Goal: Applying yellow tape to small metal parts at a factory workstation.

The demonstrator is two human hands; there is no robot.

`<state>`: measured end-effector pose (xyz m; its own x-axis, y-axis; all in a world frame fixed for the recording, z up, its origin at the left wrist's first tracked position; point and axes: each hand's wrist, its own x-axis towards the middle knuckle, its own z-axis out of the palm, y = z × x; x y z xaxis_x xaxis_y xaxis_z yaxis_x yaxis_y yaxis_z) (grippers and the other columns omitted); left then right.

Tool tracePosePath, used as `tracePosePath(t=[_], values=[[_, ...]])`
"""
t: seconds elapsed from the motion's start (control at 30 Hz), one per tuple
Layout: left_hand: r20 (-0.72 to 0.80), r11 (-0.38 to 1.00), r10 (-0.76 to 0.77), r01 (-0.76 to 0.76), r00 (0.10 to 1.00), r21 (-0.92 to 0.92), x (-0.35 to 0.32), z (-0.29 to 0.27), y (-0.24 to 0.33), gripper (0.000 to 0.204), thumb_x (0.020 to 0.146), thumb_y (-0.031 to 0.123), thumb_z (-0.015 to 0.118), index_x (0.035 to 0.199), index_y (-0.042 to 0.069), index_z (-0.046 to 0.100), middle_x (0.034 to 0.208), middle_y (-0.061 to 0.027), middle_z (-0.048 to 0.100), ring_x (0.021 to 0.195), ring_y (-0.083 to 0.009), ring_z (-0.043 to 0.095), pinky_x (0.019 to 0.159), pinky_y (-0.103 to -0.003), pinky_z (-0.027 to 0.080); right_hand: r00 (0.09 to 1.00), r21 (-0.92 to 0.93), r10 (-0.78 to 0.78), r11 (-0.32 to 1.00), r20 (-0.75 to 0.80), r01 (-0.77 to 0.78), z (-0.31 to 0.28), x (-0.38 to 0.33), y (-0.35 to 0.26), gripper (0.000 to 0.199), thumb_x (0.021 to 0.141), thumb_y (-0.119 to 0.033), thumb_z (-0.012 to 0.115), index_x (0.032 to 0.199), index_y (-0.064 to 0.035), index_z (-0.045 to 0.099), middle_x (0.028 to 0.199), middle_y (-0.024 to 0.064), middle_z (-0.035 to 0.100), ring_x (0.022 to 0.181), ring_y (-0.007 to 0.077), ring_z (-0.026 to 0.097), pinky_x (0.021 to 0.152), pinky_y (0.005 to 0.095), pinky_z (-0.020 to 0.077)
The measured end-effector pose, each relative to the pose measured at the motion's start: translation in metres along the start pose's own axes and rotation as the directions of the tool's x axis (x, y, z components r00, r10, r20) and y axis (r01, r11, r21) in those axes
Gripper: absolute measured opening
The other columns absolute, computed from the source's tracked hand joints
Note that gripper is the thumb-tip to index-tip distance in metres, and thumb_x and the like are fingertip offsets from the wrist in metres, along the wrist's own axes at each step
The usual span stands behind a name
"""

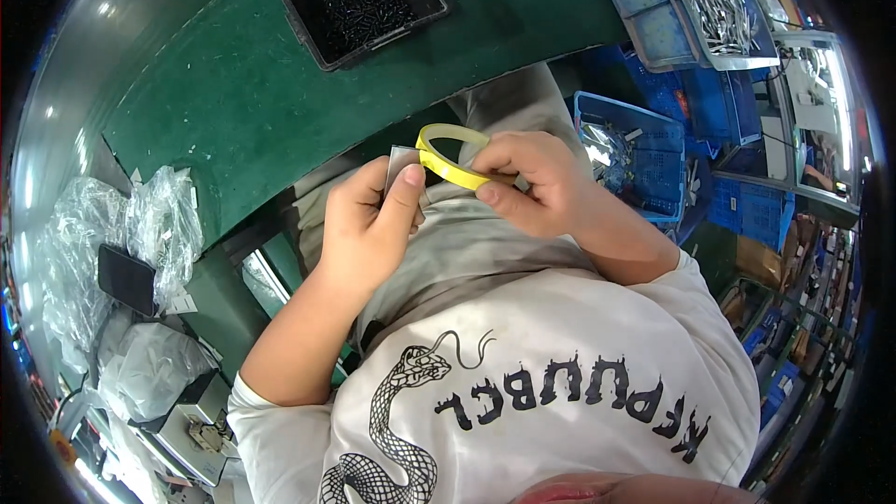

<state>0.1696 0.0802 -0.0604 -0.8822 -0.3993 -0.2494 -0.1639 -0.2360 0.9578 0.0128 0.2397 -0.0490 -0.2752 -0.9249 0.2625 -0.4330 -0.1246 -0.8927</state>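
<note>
Between the thumb and fingers of my left hand [369,224] is a flat grey metal piece [401,161], held upright above my lap. My right hand [537,182] grips a roll of yellow tape [451,171] by its right side. The roll's left edge meets the metal piece, close to my left thumb. Whether a strip of tape is stuck to the metal, I cannot tell. Both hands are closed, in front of the green table's near edge.
On the green table [224,84] stands a black bin [308,33] of small black parts. Blue crates [653,37], one full of metal strips, are at the right, with a blue basket [672,163] below. Clear plastic bags [84,252] and a black box [127,280] lie at the left.
</note>
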Motion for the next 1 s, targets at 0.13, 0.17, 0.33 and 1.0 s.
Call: tracePosePath(t=[0.13,0.17,0.33,1.0], values=[[-0.041,0.999,-0.043,0.044,0.998,0.03,0.0,0.002,0.003,0.029,0.1,0.024,0.058,0.085,0.0,0.063,0.064,0.0021,0.055,0.056,-0.0039,0.048,0.051,-0.022,0.039,1.0,-0.033,-0.021,0.999,0.011,0.021,0.0,0.001,0.0,0.017,0.09,-0.013,0.065,0.097,0.0009,0.06,0.074,0.0087,0.056,0.054,0.0158,0.05,0.05,0.0278,0.0375],[-0.042,0.999,-0.043,0.045,0.998,0.03,0.0,0.001,0.002,0.029,0.1,0.024,0.058,0.085,0.0,0.063,0.064,0.0021,0.055,0.056,-0.0039,0.048,0.051,-0.022,0.039,1.0,-0.032,-0.021,0.999,0.012,0.021,0.0,0.001,0.001,0.017,0.09,-0.013,0.065,0.097,0.0009,0.06,0.074,0.0087,0.056,0.054,0.0158,0.05,0.05,0.0278,0.0375],[-0.071,0.997,-0.033,0.038,0.997,0.07,0.001,0.0,0.0,0.035,0.099,0.026,0.06,0.074,0.002,0.06,0.058,0.0023,0.052,0.05,-0.0046,0.046,0.047,-0.022,0.037,1.0,-0.03,-0.013,0.999,0.009,0.013,0.002,0.0,0.003,0.016,0.09,-0.014,0.065,0.097,0.0003,0.06,0.074,0.0088,0.056,0.054,0.0159,0.049,0.05,0.0277,0.0378],[0.114,0.968,-0.241,0.247,0.964,-0.039,0.01,-0.009,0.007,0.009,0.094,0.006,0.05,0.096,0.002,0.058,0.079,0.0008,0.056,0.057,-0.0042,0.044,0.05,-0.021,0.035,0.975,-0.092,0.22,0.971,0.006,-0.219,-0.009,0.004,-0.009,0.024,0.087,-0.014,0.068,0.108,-0.0033,0.063,0.074,0.008,0.063,0.062,0.0197,0.057,0.057,0.0314,0.0427]])
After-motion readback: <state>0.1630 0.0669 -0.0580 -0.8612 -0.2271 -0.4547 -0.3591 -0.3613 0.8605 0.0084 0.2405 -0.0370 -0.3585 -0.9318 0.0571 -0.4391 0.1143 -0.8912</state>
